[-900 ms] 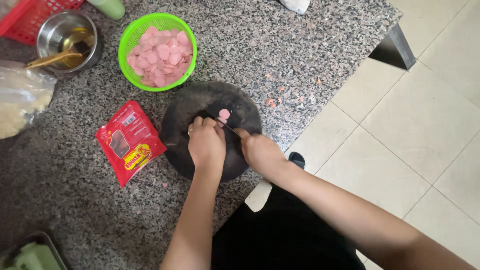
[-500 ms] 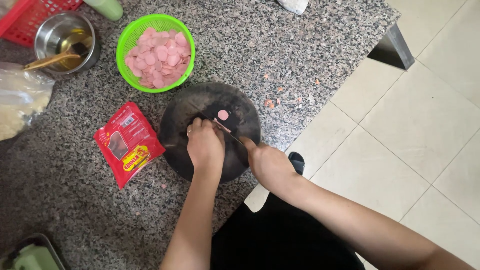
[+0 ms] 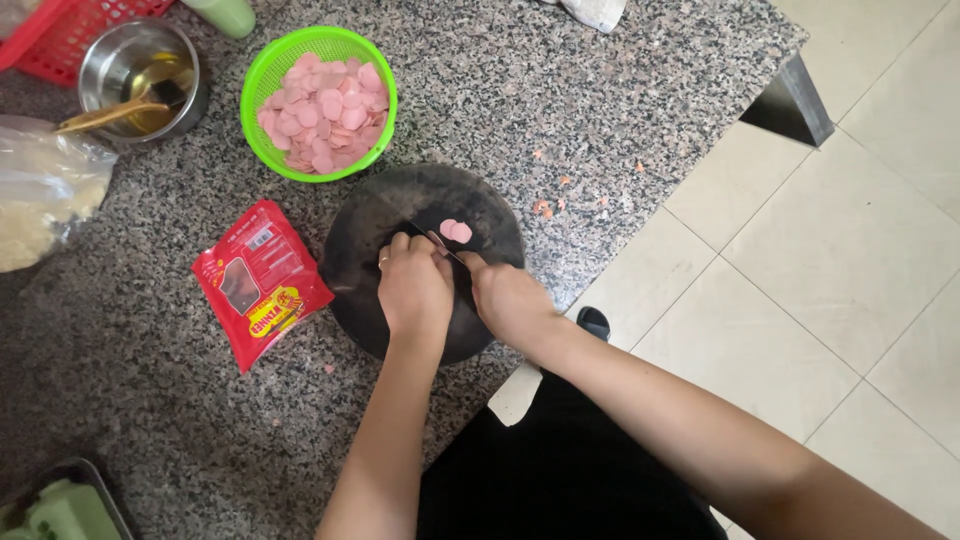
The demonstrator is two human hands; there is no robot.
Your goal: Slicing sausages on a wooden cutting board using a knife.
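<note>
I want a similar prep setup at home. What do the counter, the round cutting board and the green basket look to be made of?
Counter: speckled grey stone, probably granite, judging by the flecked grain and dull sheen.
Round cutting board: dark and matte, likely stained wood; the grain is too dim to tell.
Green basket: bright moulded plastic, with a glossy slotted wall.

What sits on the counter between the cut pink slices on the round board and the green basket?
Nothing visible. The cut slices lie at the far side of the dark board; between them and the green basket only the board's rim and bare granite counter show. The red packet lies off to the left.
</note>
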